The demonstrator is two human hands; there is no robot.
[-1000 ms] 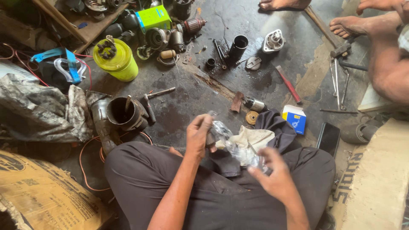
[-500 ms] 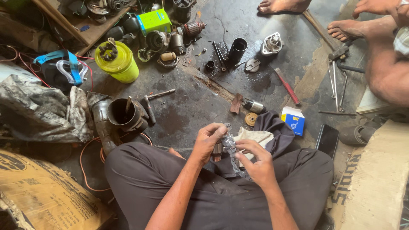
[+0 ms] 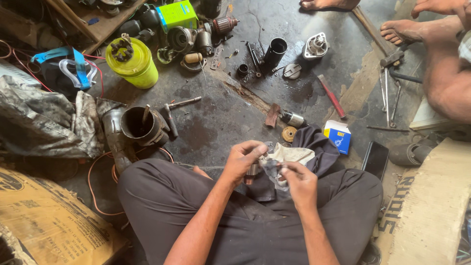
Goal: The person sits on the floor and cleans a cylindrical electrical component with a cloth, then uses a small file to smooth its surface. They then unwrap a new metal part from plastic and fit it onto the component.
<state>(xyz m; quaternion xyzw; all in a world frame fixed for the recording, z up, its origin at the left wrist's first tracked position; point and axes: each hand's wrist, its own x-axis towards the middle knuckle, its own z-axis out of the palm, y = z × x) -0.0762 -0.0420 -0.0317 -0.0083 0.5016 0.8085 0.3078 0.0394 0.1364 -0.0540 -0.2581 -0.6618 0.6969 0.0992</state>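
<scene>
Metal part [image 3: 252, 170] half-hidden by left hand [image 3: 241, 161], rag [image 3: 287, 158].

- You sit on a dark, oil-stained concrete floor [image 3: 221, 118].
- Far left: a yellow canister [image 3: 132, 61] beside a green box [image 3: 176, 13].
- Near right: a blue-and-white carton [image 3: 337, 136], a black phone [image 3: 376, 159], a red-handled tool [image 3: 332, 96].

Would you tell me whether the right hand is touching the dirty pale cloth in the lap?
Touching. The head view shows the right hand pinching the dirty pale cloth between its fingertips, with no gap visible.
</scene>
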